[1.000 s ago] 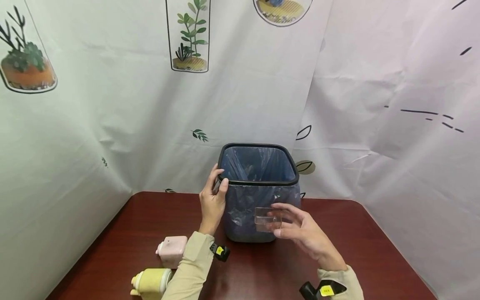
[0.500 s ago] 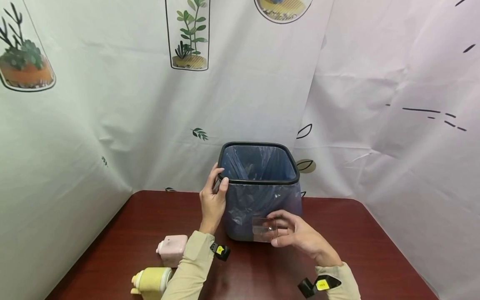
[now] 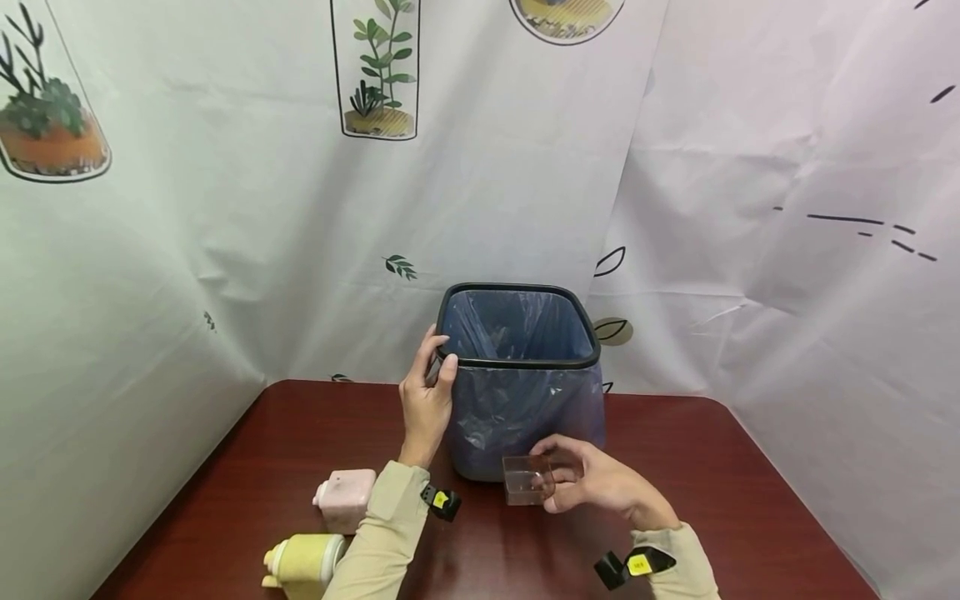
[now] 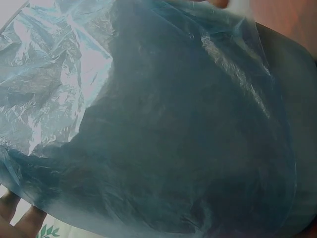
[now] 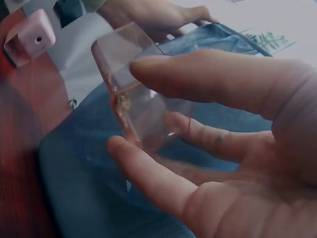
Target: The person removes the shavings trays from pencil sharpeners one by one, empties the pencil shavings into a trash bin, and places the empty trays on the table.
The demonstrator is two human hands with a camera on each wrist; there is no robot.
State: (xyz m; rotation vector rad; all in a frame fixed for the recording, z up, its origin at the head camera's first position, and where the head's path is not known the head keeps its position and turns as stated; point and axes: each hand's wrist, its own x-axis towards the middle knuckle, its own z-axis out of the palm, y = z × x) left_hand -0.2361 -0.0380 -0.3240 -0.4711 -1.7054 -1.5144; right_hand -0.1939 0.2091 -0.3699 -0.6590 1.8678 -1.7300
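Observation:
A blue trash bin with a black rim and a thin plastic liner stands upright on the table. My left hand grips the left side of its rim, thumb in front and fingers behind. In the left wrist view, the lined wall of the bin fills most of the picture. Low in front of the bin, my right hand holds a small clear plastic box between thumb and fingers. Seen from the right wrist, the clear box has a small gold-toned spot on its edge.
To the left on the dark red table lie a pink bottle-shaped container and a yellow one, both partly behind the left sleeve. White fabric printed with plants hangs behind and beside the table.
My right hand has lowered the clear box down the front of the bin and slightly left, tilting it on the way. The left hand keeps its place on the rim.

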